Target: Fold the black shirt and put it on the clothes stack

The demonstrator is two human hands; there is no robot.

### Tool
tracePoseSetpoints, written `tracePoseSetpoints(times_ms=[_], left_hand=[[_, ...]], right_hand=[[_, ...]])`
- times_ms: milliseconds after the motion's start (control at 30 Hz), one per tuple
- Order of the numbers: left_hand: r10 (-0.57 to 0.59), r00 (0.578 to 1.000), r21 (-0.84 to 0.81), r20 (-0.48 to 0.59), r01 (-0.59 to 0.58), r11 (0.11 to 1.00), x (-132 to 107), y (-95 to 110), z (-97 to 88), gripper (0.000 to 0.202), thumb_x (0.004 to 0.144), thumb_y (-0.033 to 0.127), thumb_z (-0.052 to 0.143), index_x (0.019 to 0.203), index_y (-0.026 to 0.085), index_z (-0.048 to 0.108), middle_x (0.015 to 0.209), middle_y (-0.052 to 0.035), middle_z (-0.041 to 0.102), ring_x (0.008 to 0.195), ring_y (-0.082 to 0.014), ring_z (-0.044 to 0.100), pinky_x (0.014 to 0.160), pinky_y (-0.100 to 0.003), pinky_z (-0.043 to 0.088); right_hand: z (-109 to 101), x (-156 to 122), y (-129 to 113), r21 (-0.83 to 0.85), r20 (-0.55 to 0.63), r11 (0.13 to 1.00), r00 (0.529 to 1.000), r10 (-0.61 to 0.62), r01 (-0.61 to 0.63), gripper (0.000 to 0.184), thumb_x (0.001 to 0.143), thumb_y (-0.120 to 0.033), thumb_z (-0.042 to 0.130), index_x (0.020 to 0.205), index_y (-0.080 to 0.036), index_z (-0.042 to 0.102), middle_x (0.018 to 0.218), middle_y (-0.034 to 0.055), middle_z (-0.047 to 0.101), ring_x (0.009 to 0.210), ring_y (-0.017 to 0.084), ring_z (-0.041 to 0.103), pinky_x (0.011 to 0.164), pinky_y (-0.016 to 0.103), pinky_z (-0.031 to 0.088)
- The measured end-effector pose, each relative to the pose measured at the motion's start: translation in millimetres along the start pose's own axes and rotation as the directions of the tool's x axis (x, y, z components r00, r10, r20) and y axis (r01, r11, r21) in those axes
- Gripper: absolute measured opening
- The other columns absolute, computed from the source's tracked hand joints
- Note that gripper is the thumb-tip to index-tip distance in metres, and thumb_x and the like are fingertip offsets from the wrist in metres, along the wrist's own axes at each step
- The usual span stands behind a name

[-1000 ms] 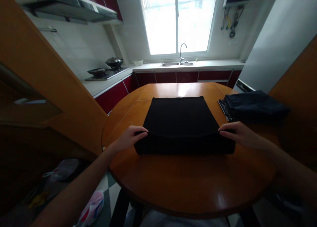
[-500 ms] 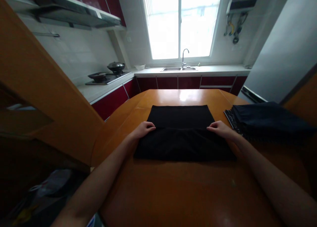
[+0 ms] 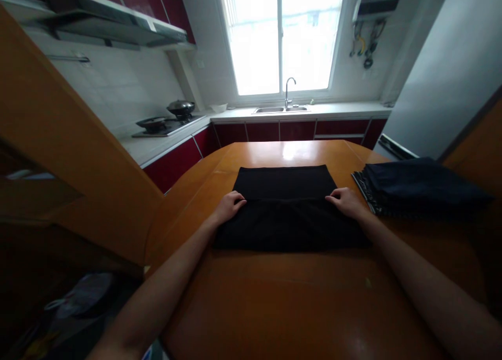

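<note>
A black cloth (image 3: 288, 224) lies spread on the wooden table (image 3: 270, 297), its near part folded over the far part so that an edge runs across its middle. My left hand (image 3: 230, 205) pinches the left end of that edge between thumb and fingers. At the right end of the same edge, my right hand (image 3: 343, 200) is closed in a like pinch. The edge is drawn nearly straight between both hands. What kind of garment or fabric this is, I cannot make out.
A folded stack of dark blue cloth (image 3: 423, 187) sits on the table's right side. Beyond the table are a counter with a sink (image 3: 270, 110), and a stove (image 3: 168, 125) bearing two pans. A grey fridge (image 3: 443, 82) stands at the right.
Both hands keep their pinch and have shifted very slightly away from me with the folded edge. The cloth's near part looks a little flatter. The whole view has moved slightly.
</note>
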State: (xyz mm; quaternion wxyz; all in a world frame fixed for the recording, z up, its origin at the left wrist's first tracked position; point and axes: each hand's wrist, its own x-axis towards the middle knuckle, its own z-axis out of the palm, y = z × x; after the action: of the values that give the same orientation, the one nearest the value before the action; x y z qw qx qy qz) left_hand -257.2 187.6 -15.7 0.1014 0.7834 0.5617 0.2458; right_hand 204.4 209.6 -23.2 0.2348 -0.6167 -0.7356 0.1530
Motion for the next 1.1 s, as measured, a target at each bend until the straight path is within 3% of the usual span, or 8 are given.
tracePoseSetpoints(times_ms=[133,233,333,467,600,833,967,1100], left_hand=[[0.008,1.0,0.12,-0.017,-0.006,0.993,-1,18,-8.4,0.034,0.094,0.039,0.053,0.114,0.017,0.069,0.127,-0.014,0.065,0.12,-0.0283,0.059,0.105,-0.043,0.045],[0.124,0.992,0.17,0.04,-0.129,0.977,-3,60,-0.1,0.051,0.102,0.041,0.039,0.143,0.014,0.052,0.152,-0.0157,0.048,0.141,-0.0276,0.043,0.117,-0.044,0.034],[0.253,0.944,0.18,0.21,-0.291,0.94,-7,108,32.6,0.054,0.105,0.042,0.03,0.153,0.018,0.039,0.16,-0.0116,0.038,0.149,-0.0255,0.033,0.12,-0.045,0.028],[0.3,0.917,0.228,0.264,-0.362,0.904,-12,135,76.0,0.058,0.106,0.044,0.026,0.159,0.019,0.027,0.165,-0.0112,0.026,0.154,-0.0258,0.02,0.123,-0.05,0.016],[0.252,0.927,0.228,0.278,-0.318,0.92,-14,116,76.8,0.063,0.105,0.053,0.027,0.16,0.022,0.024,0.166,-0.0104,0.022,0.155,-0.0268,0.016,0.124,-0.051,0.012],[-0.044,0.965,0.191,0.259,-0.007,0.982,-3,43,25.9,0.056,0.103,0.048,0.034,0.15,0.019,0.045,0.16,-0.0141,0.037,0.149,-0.0333,0.03,0.119,-0.053,0.024],[-0.032,0.997,0.112,0.071,0.024,0.993,5,8,5.6,0.039,0.097,0.039,0.047,0.122,0.017,0.068,0.124,-0.0143,0.065,0.117,-0.027,0.061,0.103,-0.039,0.045],[-0.093,0.996,0.12,0.011,0.091,0.989,10,-5,3.6,0.02,0.09,0.034,0.059,0.094,0.019,0.071,0.098,-0.0089,0.065,0.095,-0.0247,0.063,0.086,-0.036,0.05]], right_hand=[[-4,-11,-30,-0.151,-0.161,0.984,0.984,0.071,-0.096,0.036,0.095,-0.039,0.053,0.111,-0.013,0.071,0.112,0.0187,0.071,0.107,0.032,0.063,0.092,0.04,0.046],[8,-31,-74,-0.177,-0.24,0.981,0.963,-0.119,0.077,0.047,0.1,-0.035,0.041,0.135,-0.01,0.059,0.137,0.0202,0.059,0.129,0.033,0.051,0.108,0.043,0.039],[38,-51,-112,-0.186,-0.089,0.93,0.937,-0.337,0.317,0.054,0.1,-0.03,0.035,0.149,-0.012,0.046,0.157,0.0146,0.041,0.147,0.028,0.031,0.12,0.043,0.024],[69,-61,-119,-0.205,0.157,0.917,0.936,-0.314,0.342,0.062,0.1,-0.037,0.035,0.157,-0.013,0.033,0.165,0.0132,0.024,0.154,0.028,0.017,0.122,0.055,0.012],[65,-47,-88,-0.21,0.195,0.96,0.97,-0.145,0.186,0.068,0.102,-0.053,0.029,0.158,-0.014,0.03,0.166,0.0141,0.022,0.154,0.028,0.015,0.121,0.056,0.011],[31,-18,-24,-0.227,0.033,0.974,0.999,0.031,-0.023,0.05,0.102,-0.036,0.038,0.143,-0.012,0.054,0.155,0.0188,0.044,0.146,0.031,0.035,0.117,0.052,0.027],[12,-8,-3,-0.178,-0.072,0.984,0.997,0.001,-0.014,0.031,0.095,-0.034,0.056,0.113,-0.016,0.073,0.118,0.0155,0.068,0.114,0.027,0.061,0.099,0.036,0.043],[5,-5,0,-0.217,-0.053,0.976,0.999,-0.011,0.0,0.02,0.091,-0.033,0.061,0.097,-0.02,0.075,0.105,0.01,0.069,0.104,0.026,0.061,0.088,0.036,0.043]])
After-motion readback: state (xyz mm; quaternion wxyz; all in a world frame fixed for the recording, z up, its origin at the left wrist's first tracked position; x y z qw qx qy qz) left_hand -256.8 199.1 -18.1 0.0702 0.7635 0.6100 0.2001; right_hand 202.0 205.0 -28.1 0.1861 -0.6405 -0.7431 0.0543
